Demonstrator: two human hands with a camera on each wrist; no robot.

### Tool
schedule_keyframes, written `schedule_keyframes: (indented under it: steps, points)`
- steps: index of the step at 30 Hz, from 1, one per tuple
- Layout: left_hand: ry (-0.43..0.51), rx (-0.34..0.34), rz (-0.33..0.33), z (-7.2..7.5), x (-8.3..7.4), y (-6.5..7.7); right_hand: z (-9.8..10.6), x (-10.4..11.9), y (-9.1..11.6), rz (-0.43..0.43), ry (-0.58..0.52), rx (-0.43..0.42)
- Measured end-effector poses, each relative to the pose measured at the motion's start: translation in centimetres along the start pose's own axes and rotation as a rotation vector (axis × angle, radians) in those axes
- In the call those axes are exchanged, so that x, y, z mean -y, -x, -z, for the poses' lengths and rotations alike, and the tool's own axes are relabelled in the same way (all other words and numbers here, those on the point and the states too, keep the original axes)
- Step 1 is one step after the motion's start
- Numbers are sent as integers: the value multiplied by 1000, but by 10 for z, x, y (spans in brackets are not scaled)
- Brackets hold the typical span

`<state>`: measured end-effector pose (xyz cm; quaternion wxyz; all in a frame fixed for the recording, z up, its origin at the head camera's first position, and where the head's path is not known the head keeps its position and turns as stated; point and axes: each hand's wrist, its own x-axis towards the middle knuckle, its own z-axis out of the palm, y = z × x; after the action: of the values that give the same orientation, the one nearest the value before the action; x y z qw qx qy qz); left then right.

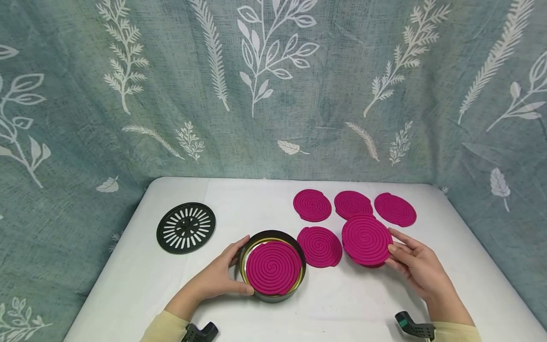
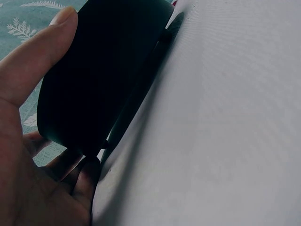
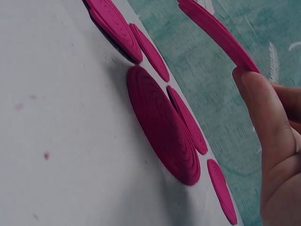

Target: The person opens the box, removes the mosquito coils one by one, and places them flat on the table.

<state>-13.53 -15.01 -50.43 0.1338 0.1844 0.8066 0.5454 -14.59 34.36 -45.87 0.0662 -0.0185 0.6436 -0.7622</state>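
Observation:
My left hand (image 1: 224, 273) grips the side of a round black tin (image 1: 273, 299), thumb on its near side and fingers on the far left. Inside the tin's yellowish rim lies a pink mosquito coil (image 1: 273, 268). In the left wrist view, the tin's dark wall (image 2: 99, 70) fills the hand. My right hand (image 1: 414, 263) pinches another pink mosquito coil (image 1: 366, 239) by its right edge. That coil (image 3: 221, 35) is raised above the table in the right wrist view, over a further coil (image 3: 162, 125) lying on the cloth.
Left of the tin lies a black slotted lid (image 1: 186, 228). One coil (image 1: 319, 247) rests just right of the tin. Behind it are coils at the back left (image 1: 312, 205), back middle (image 1: 353, 204) and back right (image 1: 395, 209). A patterned green curtain (image 1: 273, 142) stands behind the white table (image 1: 248, 204).

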Motion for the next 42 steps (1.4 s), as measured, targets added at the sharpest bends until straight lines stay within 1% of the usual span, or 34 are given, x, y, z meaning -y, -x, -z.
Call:
schedule_keyframes:
  steps: [3,6,12,17,23,31,37,42]
  points:
    - [-1,3,-7,1,-1,0,8,1,1,-1,1,-26]
    - [4,7,-8,0,0,0,15,1,2,7,3,-33]
    - [13,3,-1,0,2,-1,27,-1,3,20,-59,-27]
    - [17,2,-5,-1,2,-1,34,-1,4,23,-64,-75]
    - [0,-7,-3,-1,1,0,39,-2,5,24,-86,-97]
    - [-6,-2,2,-1,3,-1,48,-9,11,10,-168,-181]
    - [-7,-3,10,-2,1,-1,53,-11,13,9,-229,-225]
    - [-15,-4,8,-1,-1,-1,57,-14,15,-12,-241,-278]
